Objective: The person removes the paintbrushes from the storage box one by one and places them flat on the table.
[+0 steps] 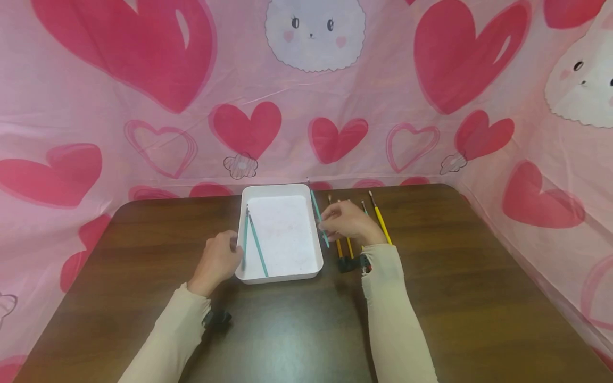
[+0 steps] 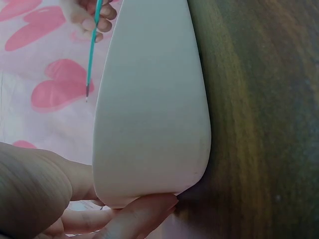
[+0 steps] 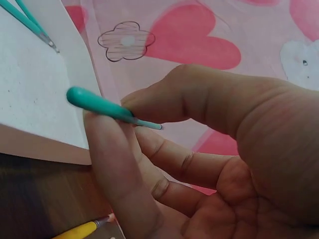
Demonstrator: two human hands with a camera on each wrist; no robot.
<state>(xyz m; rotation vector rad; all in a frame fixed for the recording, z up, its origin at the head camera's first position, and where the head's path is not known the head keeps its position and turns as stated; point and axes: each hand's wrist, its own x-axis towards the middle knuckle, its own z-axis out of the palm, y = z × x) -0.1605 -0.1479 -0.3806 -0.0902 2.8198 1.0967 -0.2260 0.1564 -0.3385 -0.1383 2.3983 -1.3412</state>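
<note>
A white rectangular tray [image 1: 287,239] stands on the table, with two teal paintbrushes [image 1: 258,244] lying in its left part. At the tray's left wall is my left hand [image 1: 217,260]; its thumb reaches over the rim and its fingers press the outer side, gripping the wall. My right hand [image 1: 346,219] pinches a third teal paintbrush [image 1: 316,206] between thumb and forefinger, just beyond the tray's right edge. In the right wrist view, this brush's rounded handle end [image 3: 82,97] points towards the tray, bristles away.
Right of the tray, several paintbrushes lie on the brown wooden table [image 1: 455,298], among them a yellow one [image 1: 380,218] and an orange one [image 1: 339,248], partly hidden under my right hand and wrist. A pink heart-print cloth [image 1: 287,154] hangs behind the table.
</note>
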